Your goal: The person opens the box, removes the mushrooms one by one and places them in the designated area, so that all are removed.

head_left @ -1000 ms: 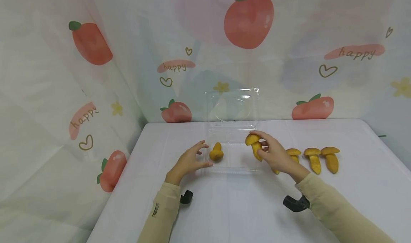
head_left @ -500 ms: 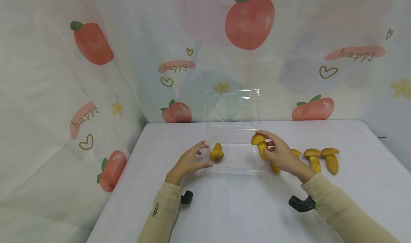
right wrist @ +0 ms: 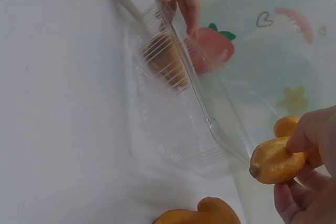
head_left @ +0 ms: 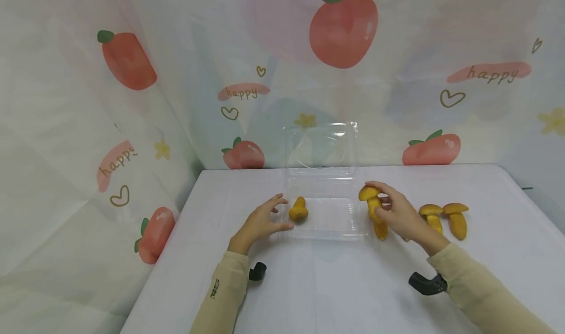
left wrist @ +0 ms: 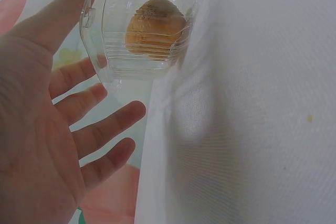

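Observation:
My left hand (head_left: 258,222) is at the left side of a clear plastic clamshell box (head_left: 326,235), fingers spread, thumb near its front corner. Inside the box at the left lies a yellow-brown mushroom (head_left: 298,212), seen through the ribbed wall in the left wrist view. My right hand (head_left: 399,217) pinches another yellow mushroom (head_left: 369,193) between thumb and fingers, raised beside the box's right edge, cap up and stem down. In the right wrist view, the held mushroom (right wrist: 275,162) points its stem end toward the camera.
Under the held mushroom, another mushroom (head_left: 381,231) lies on the white table, partly covered. Farther right are two more mushrooms, one (head_left: 431,211) partly behind the right wrist and one (head_left: 457,221) in full view. The box's lid (head_left: 320,147) stands upright before the printed cloth backdrop.
My right hand has moved right with the mushroom, from over the box's right part to beside its edge. The left hand has stayed in place.

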`<act>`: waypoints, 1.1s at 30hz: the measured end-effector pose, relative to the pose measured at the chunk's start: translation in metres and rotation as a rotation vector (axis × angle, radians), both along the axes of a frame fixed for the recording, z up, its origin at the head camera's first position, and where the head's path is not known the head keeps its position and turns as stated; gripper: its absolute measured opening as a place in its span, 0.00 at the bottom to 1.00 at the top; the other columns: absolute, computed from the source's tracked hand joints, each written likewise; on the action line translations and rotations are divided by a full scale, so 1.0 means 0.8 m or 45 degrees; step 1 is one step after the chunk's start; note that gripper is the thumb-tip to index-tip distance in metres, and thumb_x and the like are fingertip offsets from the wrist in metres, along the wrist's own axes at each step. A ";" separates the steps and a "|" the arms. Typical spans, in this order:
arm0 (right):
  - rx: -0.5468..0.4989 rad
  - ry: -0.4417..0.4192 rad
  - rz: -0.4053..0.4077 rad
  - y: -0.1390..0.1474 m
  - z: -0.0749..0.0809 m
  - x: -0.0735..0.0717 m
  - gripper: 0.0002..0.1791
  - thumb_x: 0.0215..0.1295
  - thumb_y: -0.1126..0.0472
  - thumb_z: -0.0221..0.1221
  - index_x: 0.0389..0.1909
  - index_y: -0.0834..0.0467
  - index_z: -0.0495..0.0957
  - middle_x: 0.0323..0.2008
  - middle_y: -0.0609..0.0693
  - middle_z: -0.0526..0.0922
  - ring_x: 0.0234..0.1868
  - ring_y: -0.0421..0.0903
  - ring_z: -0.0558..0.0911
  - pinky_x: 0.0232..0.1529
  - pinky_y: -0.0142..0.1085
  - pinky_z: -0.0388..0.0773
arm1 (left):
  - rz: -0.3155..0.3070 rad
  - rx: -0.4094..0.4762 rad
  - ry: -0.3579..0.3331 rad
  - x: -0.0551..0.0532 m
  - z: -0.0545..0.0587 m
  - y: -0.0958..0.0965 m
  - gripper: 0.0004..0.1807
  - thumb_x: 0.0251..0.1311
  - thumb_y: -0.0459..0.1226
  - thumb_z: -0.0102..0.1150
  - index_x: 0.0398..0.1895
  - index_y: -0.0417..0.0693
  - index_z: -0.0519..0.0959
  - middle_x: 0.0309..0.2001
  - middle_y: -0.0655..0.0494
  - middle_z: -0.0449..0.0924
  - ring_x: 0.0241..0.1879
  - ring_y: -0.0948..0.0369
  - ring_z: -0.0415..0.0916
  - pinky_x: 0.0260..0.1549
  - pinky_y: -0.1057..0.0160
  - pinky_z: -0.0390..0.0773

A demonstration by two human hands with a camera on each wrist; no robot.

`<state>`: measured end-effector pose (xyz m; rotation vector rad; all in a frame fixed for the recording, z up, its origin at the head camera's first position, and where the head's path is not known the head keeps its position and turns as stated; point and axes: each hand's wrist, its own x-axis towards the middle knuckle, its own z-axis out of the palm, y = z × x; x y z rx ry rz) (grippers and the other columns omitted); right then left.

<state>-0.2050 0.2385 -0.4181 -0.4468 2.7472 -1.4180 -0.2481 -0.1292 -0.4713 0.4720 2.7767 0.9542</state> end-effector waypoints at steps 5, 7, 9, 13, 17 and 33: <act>0.047 0.017 -0.024 0.012 -0.007 0.002 0.36 0.64 0.75 0.52 0.75 0.61 0.60 0.67 0.66 0.69 0.55 0.64 0.77 0.45 0.27 0.78 | -0.008 0.003 0.011 0.000 -0.001 0.000 0.41 0.52 0.56 0.75 0.70 0.59 0.71 0.80 0.64 0.56 0.64 0.54 0.76 0.62 0.44 0.76; 0.046 0.019 -0.025 0.017 -0.010 0.003 0.36 0.63 0.75 0.51 0.75 0.61 0.60 0.68 0.66 0.68 0.54 0.63 0.76 0.44 0.26 0.78 | -0.008 0.010 0.011 0.000 -0.001 0.000 0.41 0.52 0.55 0.75 0.70 0.59 0.71 0.80 0.64 0.56 0.64 0.54 0.76 0.62 0.44 0.76; 0.029 0.029 -0.020 0.023 -0.014 0.003 0.37 0.63 0.76 0.51 0.74 0.62 0.60 0.67 0.67 0.68 0.52 0.62 0.77 0.41 0.25 0.79 | -0.006 0.010 0.011 0.001 0.000 0.000 0.41 0.52 0.55 0.75 0.70 0.59 0.71 0.80 0.65 0.56 0.64 0.54 0.76 0.62 0.44 0.76; 0.003 0.074 -0.018 0.034 -0.019 0.005 0.36 0.62 0.78 0.51 0.74 0.64 0.60 0.66 0.69 0.68 0.48 0.58 0.77 0.37 0.24 0.80 | 0.000 0.007 0.005 0.002 0.001 0.000 0.41 0.52 0.55 0.75 0.70 0.59 0.71 0.80 0.65 0.56 0.64 0.54 0.76 0.62 0.44 0.76; 0.021 0.082 -0.043 0.044 -0.020 0.007 0.36 0.63 0.78 0.52 0.74 0.64 0.60 0.66 0.70 0.67 0.49 0.61 0.77 0.37 0.23 0.80 | 0.004 0.005 0.001 0.002 0.002 0.000 0.41 0.52 0.55 0.75 0.70 0.59 0.71 0.80 0.64 0.56 0.64 0.54 0.76 0.62 0.44 0.76; 0.093 0.119 -0.097 0.086 -0.024 0.019 0.35 0.63 0.78 0.50 0.74 0.66 0.60 0.65 0.70 0.68 0.43 0.38 0.75 0.33 0.25 0.80 | 0.001 0.003 0.004 0.003 0.004 0.000 0.41 0.53 0.54 0.75 0.70 0.59 0.71 0.80 0.63 0.56 0.63 0.53 0.76 0.62 0.44 0.76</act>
